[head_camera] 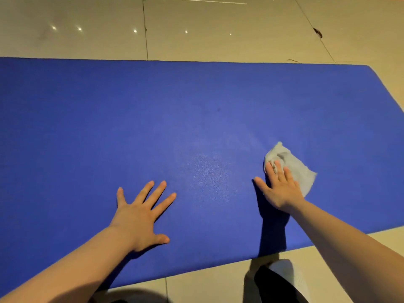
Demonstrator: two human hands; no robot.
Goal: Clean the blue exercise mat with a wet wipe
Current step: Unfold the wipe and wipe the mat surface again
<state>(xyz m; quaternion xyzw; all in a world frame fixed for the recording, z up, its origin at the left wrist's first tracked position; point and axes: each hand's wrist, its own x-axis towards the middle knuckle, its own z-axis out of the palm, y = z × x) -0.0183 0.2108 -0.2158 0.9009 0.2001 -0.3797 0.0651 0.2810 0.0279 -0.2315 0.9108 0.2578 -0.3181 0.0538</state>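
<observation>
Flat-fingered, right hand (281, 189) is pressing crumpled white wet wipe (293, 167) onto blue foam exercise mat (153, 119), left hand (140, 215) is bracing flat, and the wipe is risking bunching near the mat's right edge.

The mat (153, 119) is lying flat on the tiled floor (196, 29), extending beyond both hands. The left hand (140, 215) is resting palm-down on the mat, fingers spread. Well apart to its right, the right hand (278, 186) is pressing on the wipe (295, 167), which is lying under and beyond its fingers.
</observation>
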